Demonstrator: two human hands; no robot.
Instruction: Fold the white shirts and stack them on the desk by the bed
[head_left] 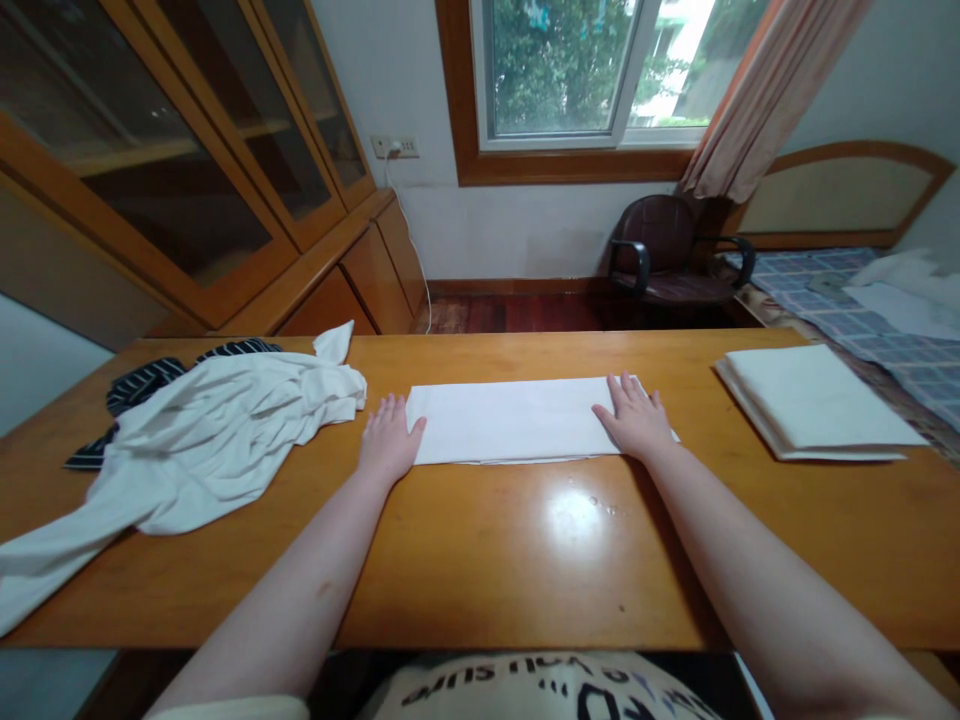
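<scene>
A white cloth [517, 420], folded into a long narrow rectangle, lies flat in the middle of the wooden table [480, 560]. My left hand [388, 438] rests flat at the cloth's left end, fingers stretched out and thumb on its edge. My right hand [636, 418] lies flat on the cloth's right end, fingers spread. Neither hand holds anything.
A crumpled heap of white garments [217, 440] lies on the table's left part over a dark striped piece [142, 382]. A neat stack of folded white cloth [814, 402] sits at the right. Behind the table are a wooden cabinet [225, 170], a dark chair [667, 250] and a bed [885, 310].
</scene>
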